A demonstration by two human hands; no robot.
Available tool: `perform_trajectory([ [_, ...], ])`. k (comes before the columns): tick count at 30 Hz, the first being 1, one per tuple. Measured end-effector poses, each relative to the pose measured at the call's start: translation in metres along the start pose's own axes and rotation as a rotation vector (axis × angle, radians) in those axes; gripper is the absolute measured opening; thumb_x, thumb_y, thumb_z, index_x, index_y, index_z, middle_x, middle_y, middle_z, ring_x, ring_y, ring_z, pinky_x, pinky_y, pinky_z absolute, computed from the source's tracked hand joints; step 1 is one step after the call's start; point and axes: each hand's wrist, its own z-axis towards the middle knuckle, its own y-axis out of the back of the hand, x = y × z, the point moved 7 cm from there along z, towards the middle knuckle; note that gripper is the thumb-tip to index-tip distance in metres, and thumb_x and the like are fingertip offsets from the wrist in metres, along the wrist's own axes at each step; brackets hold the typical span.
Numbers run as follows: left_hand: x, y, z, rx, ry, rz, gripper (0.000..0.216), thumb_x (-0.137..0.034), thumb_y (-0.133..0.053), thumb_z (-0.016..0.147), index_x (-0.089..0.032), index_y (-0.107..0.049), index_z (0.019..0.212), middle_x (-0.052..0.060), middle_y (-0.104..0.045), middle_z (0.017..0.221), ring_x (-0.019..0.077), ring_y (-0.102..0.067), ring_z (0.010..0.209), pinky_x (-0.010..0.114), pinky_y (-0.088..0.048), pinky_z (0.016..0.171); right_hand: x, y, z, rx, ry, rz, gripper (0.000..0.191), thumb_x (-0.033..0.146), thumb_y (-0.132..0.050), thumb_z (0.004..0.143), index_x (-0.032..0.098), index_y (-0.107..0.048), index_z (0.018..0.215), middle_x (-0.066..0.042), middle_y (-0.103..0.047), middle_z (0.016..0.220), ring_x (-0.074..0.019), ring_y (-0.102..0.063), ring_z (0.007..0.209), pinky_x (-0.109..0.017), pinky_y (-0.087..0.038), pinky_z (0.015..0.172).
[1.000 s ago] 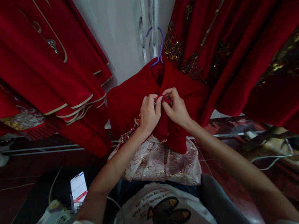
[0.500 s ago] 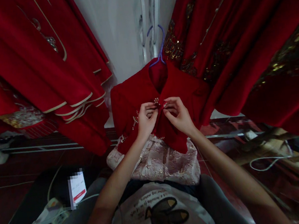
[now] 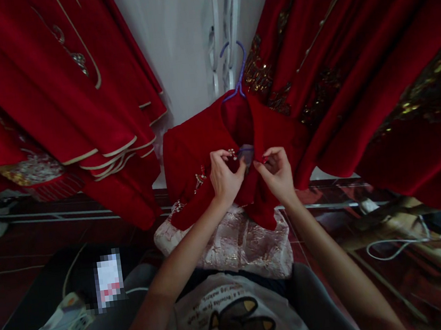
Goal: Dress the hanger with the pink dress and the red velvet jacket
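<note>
A red jacket (image 3: pixel 194 147) with beaded trim hangs on a purple hanger (image 3: pixel 239 77) in front of me, its lower part over a pale shiny brocade cloth (image 3: pixel 230 244) on my lap. My left hand (image 3: pixel 225 178) grips the jacket's left front edge beside a beaded ornament (image 3: pixel 232 154), thumb stretched toward the opening. My right hand (image 3: pixel 277 174) pinches the opposite front edge. Between them the front stands parted, and a greyish patch (image 3: pixel 246 154) shows inside, too dim to name. More beading (image 3: pixel 200 178) runs down the left panel.
Red garments with pale piping (image 3: pixel 121 145) hang at the left, and red garments with gold sequins (image 3: pixel 257 72) at the right. Behind is a white door with handles (image 3: pixel 212 53). A power strip (image 3: pixel 80 324) lies lower left; wooden pieces and a white cable (image 3: pixel 395 250) lie right.
My hands have moved apart, the right one further to the right. The jacket's front edges, close together before, are now spread, showing the greyish patch inside.
</note>
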Motion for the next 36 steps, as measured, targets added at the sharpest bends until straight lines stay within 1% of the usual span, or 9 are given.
perform_trajectory([
  [3,-0.007,-0.007,0.005,-0.007,-0.075,0.082,0.036,-0.021,-0.066,0.078,-0.021,-0.040,0.104,0.013,-0.047,0.108,0.0269,-0.049,0.107,0.042,-0.043,0.092,0.005,0.007,-0.005,-0.019,0.028,-0.071,0.027,0.028,-0.064,0.081,0.026,-0.043,0.098,0.001,-0.050,0.093,-0.0112,-0.054,0.075,-0.022,-0.046,0.060],
  [6,-0.005,-0.013,0.006,0.018,-0.076,0.154,0.040,-0.006,-0.056,0.074,-0.019,-0.040,0.109,0.016,-0.042,0.119,0.0318,-0.042,0.119,0.051,-0.036,0.100,0.015,0.010,-0.009,-0.032,0.076,-0.149,0.025,0.028,-0.063,0.083,0.026,-0.045,0.101,0.000,-0.051,0.091,-0.0128,-0.055,0.075,-0.024,-0.048,0.060],
  [11,0.007,0.010,-0.004,-0.080,-0.023,0.083,0.046,0.006,-0.045,0.065,-0.019,-0.038,0.103,0.014,-0.041,0.113,0.0266,-0.046,0.113,0.043,-0.042,0.095,0.033,0.006,-0.010,-0.027,0.161,-0.247,0.020,0.024,-0.060,0.085,0.025,-0.051,0.102,-0.002,-0.054,0.098,-0.0148,-0.055,0.079,-0.028,-0.049,0.064],
  [13,0.016,0.019,-0.007,-0.090,0.027,0.004,0.044,0.005,-0.045,0.069,-0.020,-0.038,0.104,0.011,-0.045,0.107,0.0219,-0.051,0.102,0.039,-0.046,0.090,0.036,-0.002,-0.008,0.005,0.181,-0.259,0.019,0.024,-0.059,0.085,0.025,-0.052,0.103,-0.003,-0.055,0.098,-0.0158,-0.055,0.080,-0.028,-0.050,0.064],
  [15,0.025,0.022,-0.008,-0.039,0.076,-0.083,0.039,0.002,-0.046,0.075,-0.021,-0.040,0.106,0.008,-0.050,0.104,0.0181,-0.055,0.094,0.036,-0.048,0.088,0.036,-0.013,-0.005,0.044,0.192,-0.265,0.018,0.025,-0.058,0.086,0.024,-0.052,0.103,-0.004,-0.055,0.097,-0.0168,-0.056,0.082,-0.029,-0.050,0.064],
  [20,0.040,0.015,-0.002,0.077,0.195,-0.296,0.026,-0.008,-0.057,0.079,-0.021,-0.048,0.100,0.005,-0.060,0.097,0.0144,-0.062,0.091,0.031,-0.052,0.087,0.028,-0.035,0.001,0.120,0.176,-0.328,0.019,0.025,-0.057,0.085,0.023,-0.053,0.102,-0.005,-0.057,0.096,-0.0174,-0.058,0.081,-0.029,-0.052,0.062],
  [25,0.026,0.004,0.004,0.171,0.251,-0.499,0.015,-0.011,-0.063,0.079,-0.019,-0.056,0.090,0.004,-0.066,0.090,0.0138,-0.066,0.087,0.028,-0.055,0.081,0.028,-0.040,-0.001,0.165,0.186,-0.280,0.026,0.027,-0.061,0.083,0.024,-0.052,0.107,-0.006,-0.058,0.102,-0.0186,-0.060,0.088,-0.029,-0.055,0.061],
  [30,0.014,0.008,0.002,0.170,0.242,-0.494,0.009,-0.017,-0.064,0.082,-0.019,-0.063,0.090,0.005,-0.069,0.094,0.0151,-0.067,0.090,0.029,-0.055,0.083,0.023,-0.036,-0.004,0.161,0.163,-0.231,0.032,0.032,-0.059,0.087,0.026,-0.045,0.115,-0.008,-0.057,0.112,-0.0197,-0.062,0.097,-0.031,-0.057,0.067],
  [36,0.013,0.013,0.003,0.236,0.254,-0.517,0.009,-0.022,-0.066,0.082,-0.020,-0.067,0.091,0.005,-0.072,0.098,0.0160,-0.068,0.094,0.031,-0.055,0.087,0.020,-0.031,-0.004,0.188,0.151,-0.170,0.027,0.033,-0.058,0.090,0.026,-0.044,0.112,-0.007,-0.058,0.108,-0.0190,-0.062,0.101,-0.031,-0.059,0.073],
])
